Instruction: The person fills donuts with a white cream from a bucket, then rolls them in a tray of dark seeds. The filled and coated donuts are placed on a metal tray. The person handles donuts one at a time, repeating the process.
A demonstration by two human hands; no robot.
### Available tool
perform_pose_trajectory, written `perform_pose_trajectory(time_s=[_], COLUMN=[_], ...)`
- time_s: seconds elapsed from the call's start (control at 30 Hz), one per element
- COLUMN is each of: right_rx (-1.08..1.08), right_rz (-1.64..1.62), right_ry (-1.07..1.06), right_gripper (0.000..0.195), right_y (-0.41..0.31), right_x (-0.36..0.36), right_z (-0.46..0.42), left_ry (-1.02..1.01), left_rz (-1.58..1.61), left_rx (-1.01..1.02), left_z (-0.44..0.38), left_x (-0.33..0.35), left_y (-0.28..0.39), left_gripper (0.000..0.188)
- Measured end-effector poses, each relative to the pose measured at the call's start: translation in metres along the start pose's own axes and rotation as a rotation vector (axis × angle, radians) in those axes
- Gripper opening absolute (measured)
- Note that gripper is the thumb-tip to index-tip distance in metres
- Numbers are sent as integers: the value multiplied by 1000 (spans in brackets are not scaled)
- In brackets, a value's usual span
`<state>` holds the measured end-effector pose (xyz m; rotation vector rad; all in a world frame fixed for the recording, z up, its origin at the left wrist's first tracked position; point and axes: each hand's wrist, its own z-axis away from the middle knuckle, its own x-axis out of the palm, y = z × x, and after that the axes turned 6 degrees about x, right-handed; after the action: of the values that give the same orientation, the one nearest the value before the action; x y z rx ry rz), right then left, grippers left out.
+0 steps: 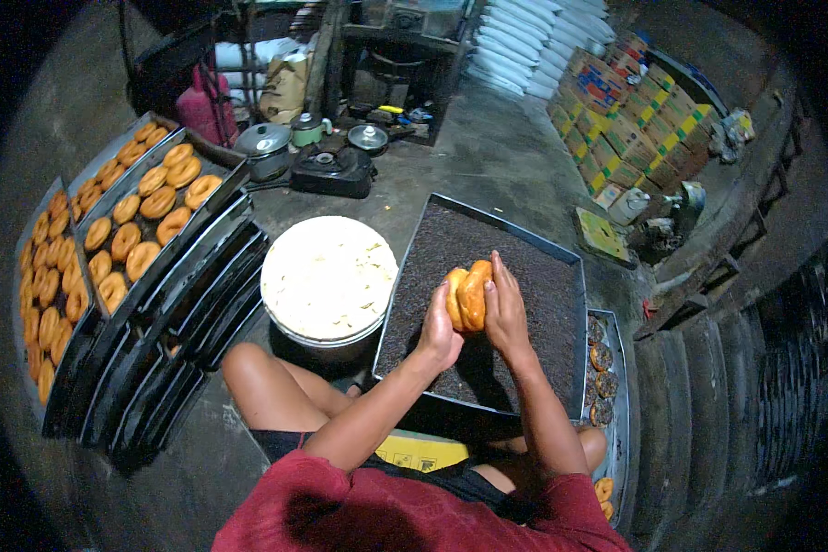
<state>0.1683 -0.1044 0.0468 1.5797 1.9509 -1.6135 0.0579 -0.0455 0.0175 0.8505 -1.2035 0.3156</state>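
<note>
Two golden ring doughnuts (472, 297) are pressed face to face between my palms, above a large metal tray (584, 331). My left hand (443, 331) bears on the left doughnut, and my right hand (505, 307) bears on the right one with its fingers stretched out. Dark chocolate sprinkles (483, 238) cover the tray's floor beneath them. Just left of the tray stands a round tub heaped with pale cream (329, 276), its surface very bright under the light. The inner faces of the doughnuts are hidden.
Stacked trays (172, 345) rise at my left, topped by plain doughnuts (125, 240). A narrower tray (621, 386) at right holds several sprinkle-coated doughnuts (601, 359). Beyond lie a gas stove (332, 172), a lidded pot (262, 141), cartons (628, 131) and white sacks (517, 41).
</note>
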Motion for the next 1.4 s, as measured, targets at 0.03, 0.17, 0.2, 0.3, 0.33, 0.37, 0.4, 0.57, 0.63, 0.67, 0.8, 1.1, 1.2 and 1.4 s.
perform_pose_trajectory(time_s=[0.03, 0.17, 0.2, 0.3, 0.33, 0.37, 0.4, 0.57, 0.63, 0.67, 0.8, 1.1, 1.2, 1.4], right_rx=[-17, 1, 95, 451, 498, 544, 536, 472, 353, 285, -102, -320, -138, 537], right_rz=[4, 100, 5, -515, -662, -810, -882, -854, -701, -550, -27, 322, -23, -1332], right_ry=[0, -112, -213, -397, -407, -416, -378, -361, -309, -363, -505, -556, -558, -650], right_gripper=[60, 68, 67, 68, 66, 65, 62, 67, 71, 79, 69, 47, 52, 54], right_y=[3, -10, -19, -30, -26, -22, -23, -12, -24, -36, -60, -89, -54, -56], right_x=[1, 2, -5, -25, -22, -19, -14, 4, 25, 39, 144, 277, 262, 168], right_z=[3, 0, -2, -8, -10, -14, -16, -39, -59, -72, -104, -124, -144, -134], left_ry=[-39, -28, -35, -116, -146, -164, -184, -134, -37, 38, 113, 458, 424, 397], left_rz=[58, -22, -187, -532, -627, -719, -809, -769, -304, -259, -213, -854, -1264, -2049], left_rx=[-4, -15, 142, 376, 419, 472, 525, 538, 253, 319, 511, 507, 504, 467], left_z=[-4, -5, -8, -10, -9, -9, -10, -13, 5, 11, 34, 55, 23, -38], left_x=[-3, -13, -16, -15, -15, -15, -13, -23, -32, -44, -94, -121, -140, -145], left_y=[-1, 6, 8, 15, 20, 25, 29, 76, 120, 141, 220, 279, 277, 260], left_gripper=[47, 49, 53, 59, 60, 59, 58, 54, 55, 59, 59, 73, 76, 65])
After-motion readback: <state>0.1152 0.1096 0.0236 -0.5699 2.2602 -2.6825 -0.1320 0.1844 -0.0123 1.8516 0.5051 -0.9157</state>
